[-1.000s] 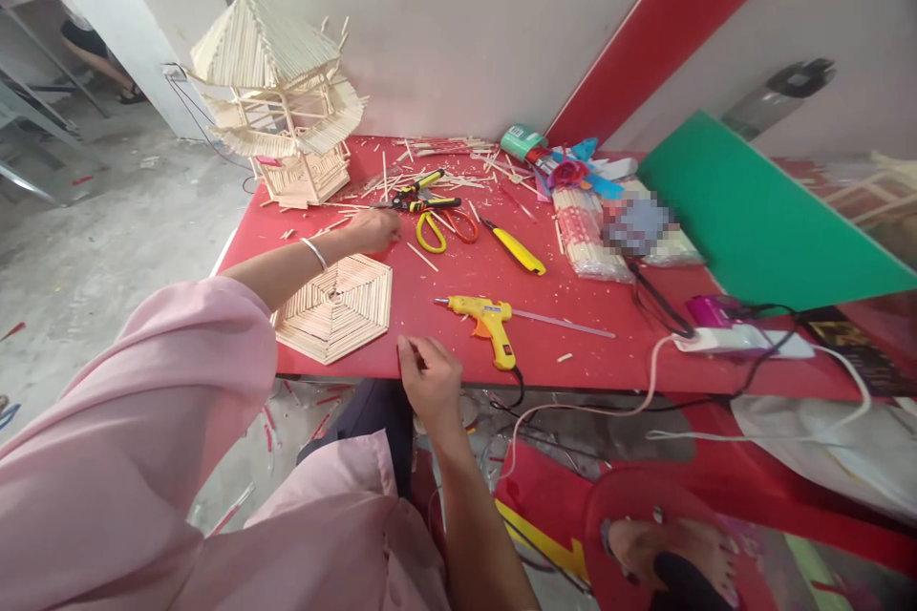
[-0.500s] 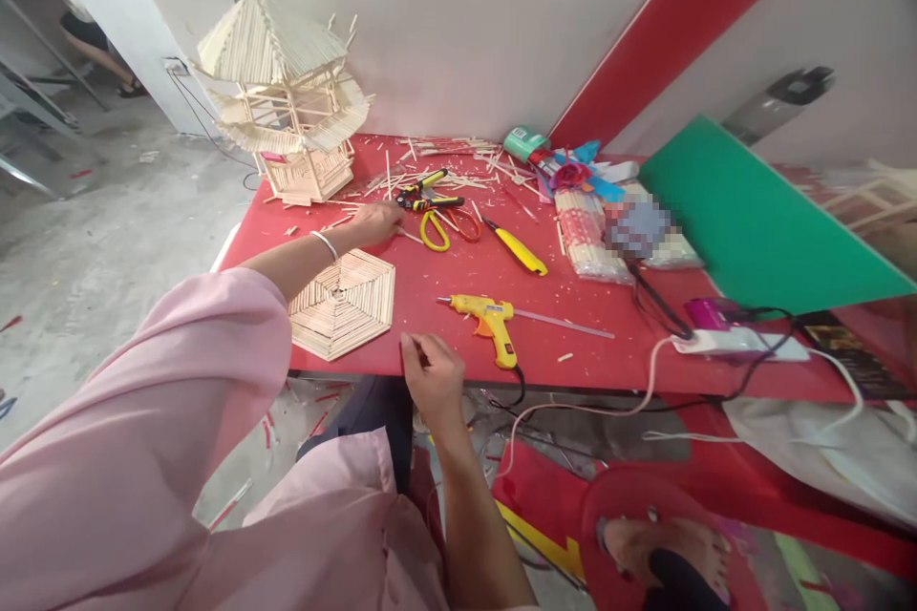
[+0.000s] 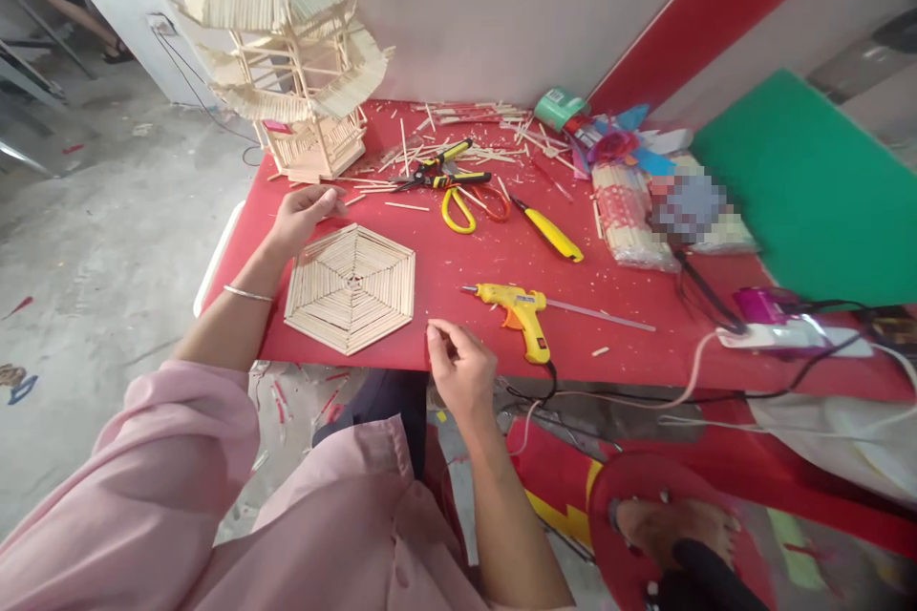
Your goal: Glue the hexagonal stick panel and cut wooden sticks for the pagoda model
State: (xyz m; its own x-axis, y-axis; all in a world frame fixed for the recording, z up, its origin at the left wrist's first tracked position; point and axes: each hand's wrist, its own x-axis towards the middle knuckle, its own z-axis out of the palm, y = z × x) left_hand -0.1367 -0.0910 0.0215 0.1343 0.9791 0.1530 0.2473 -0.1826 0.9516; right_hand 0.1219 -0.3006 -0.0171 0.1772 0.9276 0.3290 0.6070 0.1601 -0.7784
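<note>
A flat hexagonal panel of wooden sticks (image 3: pixel 351 286) lies near the front of the red table (image 3: pixel 494 258). My left hand (image 3: pixel 302 215) rests at the panel's far left corner. Its fingers are curled against the thumb, and I cannot make out what they hold. My right hand (image 3: pixel 462 365) sits at the table's front edge, just right of the panel. Its thumb and forefinger are pinched together, and whatever is between them is too small to see. A yellow glue gun (image 3: pixel 522 310) lies right of that hand, nozzle pointing left.
A tall stick-built pagoda model (image 3: pixel 287 48) stands at the far left corner. Loose sticks, pliers (image 3: pixel 444 177), yellow scissors (image 3: pixel 458 207), a yellow-handled knife (image 3: pixel 551 234) and a stick bundle (image 3: pixel 627 215) lie further back. A green board (image 3: pixel 809 191) and a power strip (image 3: pixel 788 336) with cables are at right.
My left hand has drawn back from the loose sticks by the pliers to the panel's far left corner. The view has shifted down and left. The right hand stays at the table edge.
</note>
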